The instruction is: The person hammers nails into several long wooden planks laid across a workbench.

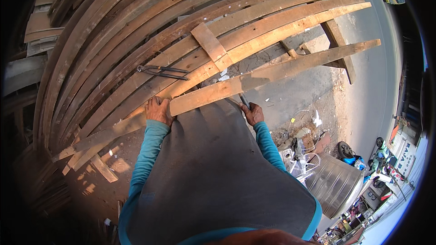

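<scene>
A long wooden plank [281, 71] lies slantwise in front of my body, its squared near end beside my left hand [159, 110]. My left fingers curl closed over the wood at that end. Just below the plank, my right hand [253, 113] is wrapped round a dark bar-like handle [244, 100]; its upper part is hidden behind the plank, so its kind does not show. Pincers [165, 71] with dark handles rest on the boards ahead. A short wood block [211, 46] lies across the boards to their right.
Several long boards [136, 54] lie side by side ahead on wooden supports [338, 50]. A grey road [381, 77] runs along the right. At lower right stand a metal drum [335, 183], scattered scraps [302, 136] and parked motorbikes [381, 154].
</scene>
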Tool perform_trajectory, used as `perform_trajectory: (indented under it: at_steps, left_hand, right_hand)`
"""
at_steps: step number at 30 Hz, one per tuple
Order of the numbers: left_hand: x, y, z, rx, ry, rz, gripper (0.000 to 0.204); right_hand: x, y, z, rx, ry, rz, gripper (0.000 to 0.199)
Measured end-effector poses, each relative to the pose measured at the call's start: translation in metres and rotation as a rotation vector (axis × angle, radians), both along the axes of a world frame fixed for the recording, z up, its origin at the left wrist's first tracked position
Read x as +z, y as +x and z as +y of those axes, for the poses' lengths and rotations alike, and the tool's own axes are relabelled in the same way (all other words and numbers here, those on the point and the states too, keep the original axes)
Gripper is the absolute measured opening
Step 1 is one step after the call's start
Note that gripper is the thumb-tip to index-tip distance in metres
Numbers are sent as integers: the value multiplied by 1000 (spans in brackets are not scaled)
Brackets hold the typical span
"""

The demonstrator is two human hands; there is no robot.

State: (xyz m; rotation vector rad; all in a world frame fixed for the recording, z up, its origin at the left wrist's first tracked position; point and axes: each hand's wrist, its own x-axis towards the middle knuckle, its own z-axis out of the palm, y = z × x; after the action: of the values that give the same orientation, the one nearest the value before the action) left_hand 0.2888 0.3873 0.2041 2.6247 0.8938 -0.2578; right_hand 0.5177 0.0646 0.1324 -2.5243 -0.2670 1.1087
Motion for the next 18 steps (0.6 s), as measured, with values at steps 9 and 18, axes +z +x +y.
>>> perform_trajectory:
  at_steps: [9,18]
  left_hand:
    - [7,14,19,-19,-3,64,59]
    - [2,4,25,-64,-107,137,66]
  right_hand:
    - [-2,16,18,-898,548,575,57]
    - [5,59,20,-1011,980,718,62]
